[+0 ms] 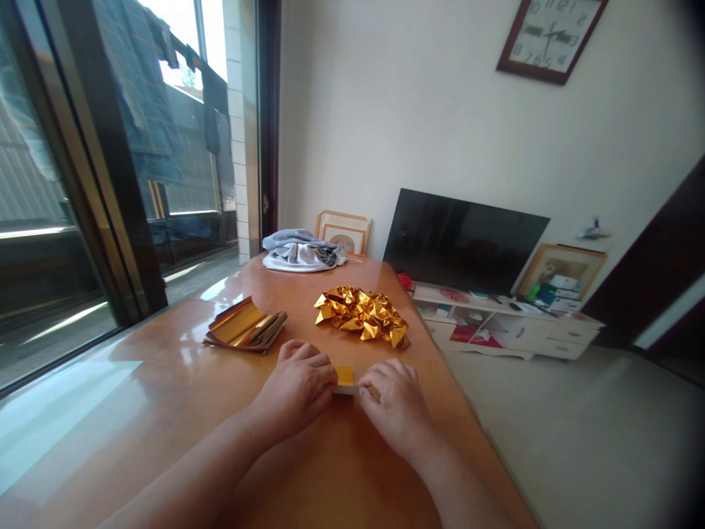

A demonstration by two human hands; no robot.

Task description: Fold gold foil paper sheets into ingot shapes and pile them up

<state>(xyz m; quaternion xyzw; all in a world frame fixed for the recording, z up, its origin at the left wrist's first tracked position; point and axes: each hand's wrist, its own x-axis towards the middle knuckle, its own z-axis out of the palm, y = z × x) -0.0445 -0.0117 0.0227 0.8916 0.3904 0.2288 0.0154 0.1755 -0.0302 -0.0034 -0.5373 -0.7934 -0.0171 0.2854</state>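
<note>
Between my two hands, low over the wooden table, is a small sheet of gold foil paper (345, 376) with a pale strip along its near edge. My left hand (302, 378) pinches its left end, fingers curled. At the other end, the fingers of my right hand (392, 393) are closed on the paper. Just beyond the hands lies a heap of folded, shiny gold paper pieces (360, 312). To the left of it rests a stack of loose gold foil sheets (245, 325), the top one curling up.
The glossy wooden table (181, 411) reaches toward the wall, with a bundle of grey cloth (302, 251) at its far end. A television (465, 242) stands on a low white cabinet (518, 330) to the right. Glass sliding doors (82, 162) run along the left.
</note>
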